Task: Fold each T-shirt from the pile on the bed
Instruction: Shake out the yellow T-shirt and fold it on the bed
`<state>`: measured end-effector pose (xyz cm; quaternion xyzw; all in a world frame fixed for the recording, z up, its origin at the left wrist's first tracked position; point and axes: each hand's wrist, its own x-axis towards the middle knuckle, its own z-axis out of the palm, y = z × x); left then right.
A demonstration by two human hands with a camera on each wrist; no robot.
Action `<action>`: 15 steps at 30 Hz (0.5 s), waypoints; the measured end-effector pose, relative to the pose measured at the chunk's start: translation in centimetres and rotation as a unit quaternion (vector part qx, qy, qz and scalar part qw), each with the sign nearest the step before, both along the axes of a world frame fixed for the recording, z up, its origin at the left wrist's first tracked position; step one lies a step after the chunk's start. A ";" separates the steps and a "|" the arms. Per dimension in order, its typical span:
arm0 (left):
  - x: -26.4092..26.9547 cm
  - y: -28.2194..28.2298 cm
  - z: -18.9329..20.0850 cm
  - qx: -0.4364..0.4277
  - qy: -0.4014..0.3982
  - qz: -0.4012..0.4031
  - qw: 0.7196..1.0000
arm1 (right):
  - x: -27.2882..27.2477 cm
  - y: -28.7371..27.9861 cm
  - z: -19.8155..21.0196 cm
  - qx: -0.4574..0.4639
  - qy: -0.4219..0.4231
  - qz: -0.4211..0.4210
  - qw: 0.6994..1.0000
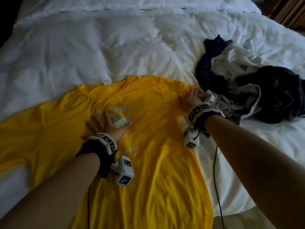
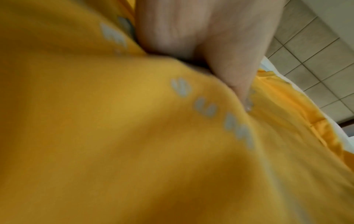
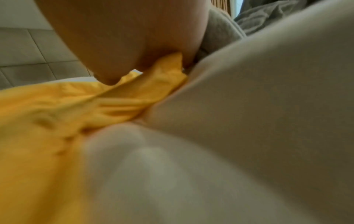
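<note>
A yellow T-shirt (image 1: 148, 162) with pale chest lettering lies spread front-up on the white bed (image 1: 82, 47), collar toward the far left. My left hand (image 1: 107, 125) lies flat on the chest print with straight, spread fingers. My right hand (image 1: 192, 98) presses flat on the shirt's right shoulder edge, beside the pile. The left wrist view is filled with the yellow T-shirt (image 2: 114, 136) under my left hand (image 2: 201, 37). In the right wrist view my right hand (image 3: 124, 45) rests on bunched cloth of the yellow T-shirt (image 3: 47, 113) next to the white duvet.
A loose pile of dark blue, white and grey shirts (image 1: 247, 83) lies on the bed to the right, touching my right hand. A small white label (image 1: 107, 82) shows at the yellow shirt's far edge. Wide bare duvet lies beyond. Cables hang from both wrists.
</note>
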<state>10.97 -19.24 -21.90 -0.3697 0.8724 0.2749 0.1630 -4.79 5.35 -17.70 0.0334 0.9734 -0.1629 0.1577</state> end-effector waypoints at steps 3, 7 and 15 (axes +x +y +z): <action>-0.5 -2.1 -0.2 0.077 0.040 -0.005 0.996 | 1.6 -1.4 1.8 0.009 0.005 0.055 0.998; 1.4 -3.8 2.6 0.128 0.099 0.047 0.986 | 4.8 -3.9 4.0 0.030 0.013 0.154 0.988; 9.4 -9.1 6.5 0.110 0.180 0.185 0.960 | 11.7 -9.6 5.6 0.025 -0.045 0.237 0.970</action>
